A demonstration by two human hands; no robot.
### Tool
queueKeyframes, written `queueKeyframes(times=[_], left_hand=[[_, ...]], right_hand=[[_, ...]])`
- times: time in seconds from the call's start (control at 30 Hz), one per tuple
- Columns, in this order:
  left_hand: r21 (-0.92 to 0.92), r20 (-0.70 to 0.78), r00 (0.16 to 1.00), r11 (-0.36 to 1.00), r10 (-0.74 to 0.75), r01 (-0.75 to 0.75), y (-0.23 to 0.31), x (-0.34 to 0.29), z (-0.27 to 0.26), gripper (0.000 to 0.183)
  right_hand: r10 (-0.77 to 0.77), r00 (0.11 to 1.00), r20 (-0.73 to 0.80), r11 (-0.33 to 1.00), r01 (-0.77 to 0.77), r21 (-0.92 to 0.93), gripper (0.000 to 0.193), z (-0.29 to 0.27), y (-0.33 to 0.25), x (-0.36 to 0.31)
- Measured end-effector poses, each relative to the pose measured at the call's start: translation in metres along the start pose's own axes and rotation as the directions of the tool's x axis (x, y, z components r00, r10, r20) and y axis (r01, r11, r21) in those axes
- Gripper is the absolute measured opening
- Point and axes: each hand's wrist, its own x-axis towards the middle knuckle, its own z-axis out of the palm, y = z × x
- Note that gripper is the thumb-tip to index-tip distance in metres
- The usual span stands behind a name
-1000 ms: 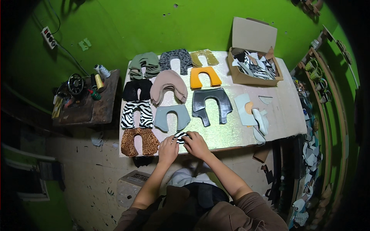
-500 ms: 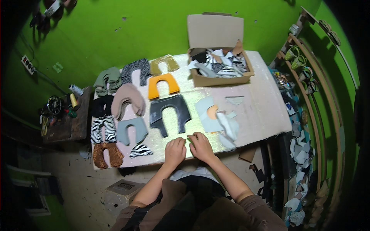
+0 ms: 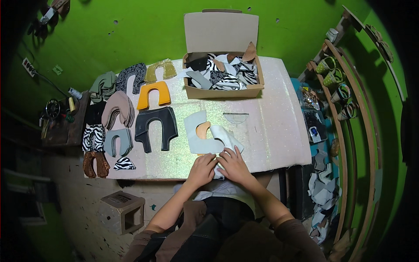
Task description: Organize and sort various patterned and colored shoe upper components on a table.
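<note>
Handling, left to right. The pale grey sheet (image 3: 192,131) lies flat on the table (image 3: 275,139), its curved cut facing right. I judge it light, thin and bendy; best taken by its left edge, where nothing overlaps it. An orange piece (image 3: 202,129) shows inside the cut; likely just as light, but it wants a pinch on its exposed part, or the sheet may drag along. Left hand (image 3: 201,169): at the table's front, fingers bent and close together, tips near the right hand's. A pale strip (image 3: 218,174) shows between the two hands; I cannot see whether either grips it. The white sheet (image 3: 223,137) curls up off the table, so I rate it soft and springy; its raised rim looks the easiest hold. Right hand (image 3: 234,166): fingers partly spread, tips at this sheet's near side; contact looks likely, a firm hold I cannot confirm.

Edges and room, left to right. The black arch (image 3: 155,115) limits leftward travel. The box (image 3: 224,93) bounds the back. The front edge runs close by the hands; a loose piece could slip off there. A half-moon piece (image 3: 236,118) lies just behind the white sheet; beyond it, the widest stretch of tabletop reaches the right edge.
</note>
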Motion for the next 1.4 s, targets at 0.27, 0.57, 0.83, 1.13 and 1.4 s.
queueKeyframes(times=[0.27, 0.57, 0.83, 1.13, 1.4], left_hand=[[0.066, 0.047, 0.993, 0.993, -0.105, 0.101, 0.000, -0.016, 0.008, 0.039], [0.130, 0.089, 0.992, 0.988, -0.093, 0.081, 0.001, -0.015, -0.003, 0.042], [0.220, 0.030, 0.999, 0.975, -0.041, 0.034, -0.002, -0.009, -0.009, 0.026], [-0.267, -0.071, 0.902, 0.879, -0.426, 0.394, 0.009, 0.004, -0.014, 0.020], [-0.649, -0.066, 0.740, 0.592, -0.669, 0.478, -0.022, 0.022, -0.036, 0.025]], right_hand=[[-0.021, 1.000, 0.017, 0.999, 0.022, -0.036, 0.052, 0.022, 0.000, -0.012], [0.056, 0.997, 0.056, 0.991, -0.062, 0.115, 0.039, 0.015, 0.005, 0.003], [0.041, 0.999, -0.031, 0.985, -0.035, 0.170, 0.030, 0.019, 0.005, -0.002], [0.157, 0.980, -0.124, 0.849, -0.070, 0.523, 0.012, 0.007, 0.016, 0.014], [0.242, 0.963, -0.117, 0.944, -0.205, 0.259, 0.027, -0.019, 0.087, 0.064]])
